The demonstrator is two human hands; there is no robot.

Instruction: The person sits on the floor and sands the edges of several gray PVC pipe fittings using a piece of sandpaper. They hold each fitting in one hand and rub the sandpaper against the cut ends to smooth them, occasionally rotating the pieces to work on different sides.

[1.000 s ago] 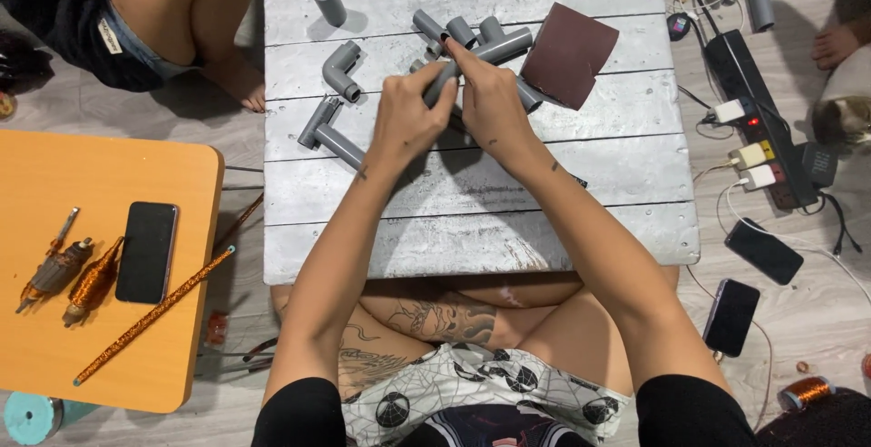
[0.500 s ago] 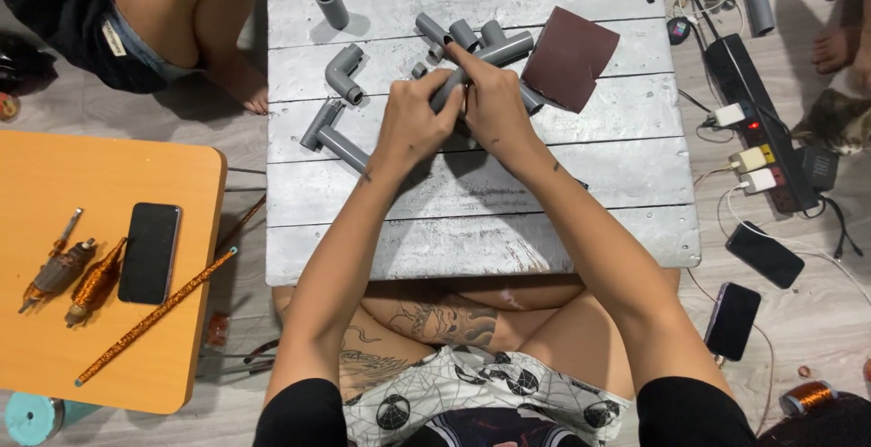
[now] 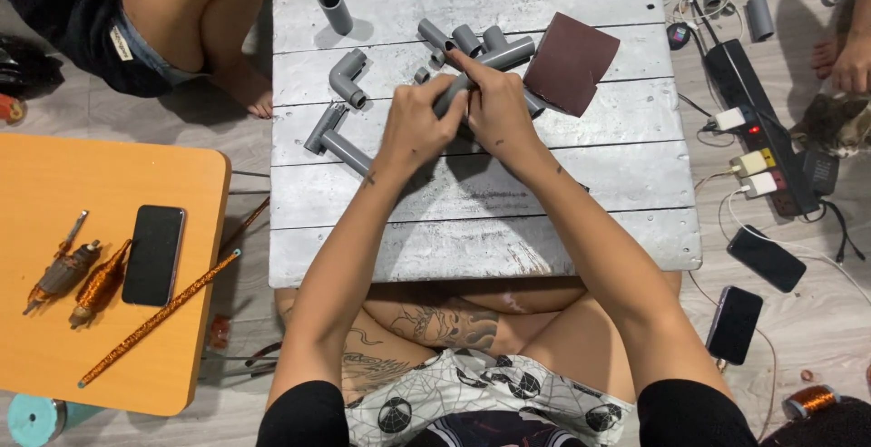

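Both my hands meet over the middle of a grey plank table (image 3: pixel 562 220). My left hand (image 3: pixel 413 125) and my right hand (image 3: pixel 494 111) grip the same grey plastic pipe piece (image 3: pixel 508 53), whose far end sticks out past my right fingers. More grey pipe fittings (image 3: pixel 467 39) lie just beyond it. An elbow fitting (image 3: pixel 347 75) and a jointed pipe section (image 3: pixel 331 136) lie left of my left hand. A short pipe stub (image 3: pixel 334 9) stands near the far left corner. A dark red sheet of sandpaper (image 3: pixel 572 61) rests right of my right hand.
An orange table (image 3: pixel 109 356) at left carries a black phone (image 3: pixel 153 255), two motor armatures (image 3: pixel 80 275) and an orange rod (image 3: pixel 159 317). A power strip (image 3: pixel 758 134) with plugs, cables and two phones (image 3: pixel 735 324) lie on the floor at right. Another person's leg (image 3: pixel 195 29) is at far left.
My hands have shifted only slightly on the pipe piece. Everything else stays where it was.
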